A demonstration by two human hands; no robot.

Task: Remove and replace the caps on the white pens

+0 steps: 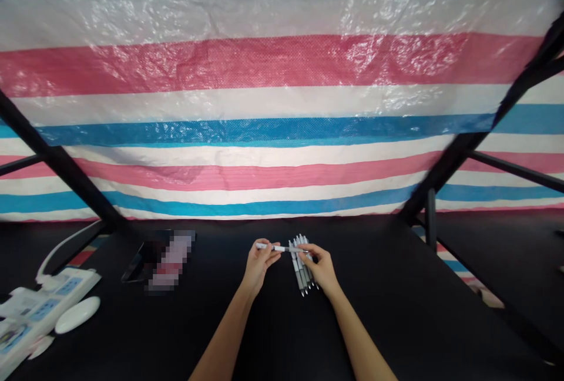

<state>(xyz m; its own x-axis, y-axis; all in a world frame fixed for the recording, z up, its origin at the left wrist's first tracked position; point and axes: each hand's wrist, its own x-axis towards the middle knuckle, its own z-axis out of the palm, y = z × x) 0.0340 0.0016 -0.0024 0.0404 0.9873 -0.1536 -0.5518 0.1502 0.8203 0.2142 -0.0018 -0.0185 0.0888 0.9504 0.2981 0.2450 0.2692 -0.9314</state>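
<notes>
A white and grey pen (278,248) is held sideways between my two hands, above the black table. My left hand (259,262) pinches its white end. The fingers of my right hand (321,265) close on the grey tip end. Just under and beside my right hand lies a row of several similar pens (299,272), side by side, with their metal tips toward me. My right fingers partly cover that row, and I cannot tell if they touch it.
A white power strip (53,310) with plugs and a cable lies at the left, a white oval object (78,314) beside it. A dark tablet-like device (147,258), partly blurred out, rests left of my hands. Black frame bars (445,169) and a striped sheet (264,64) stand behind.
</notes>
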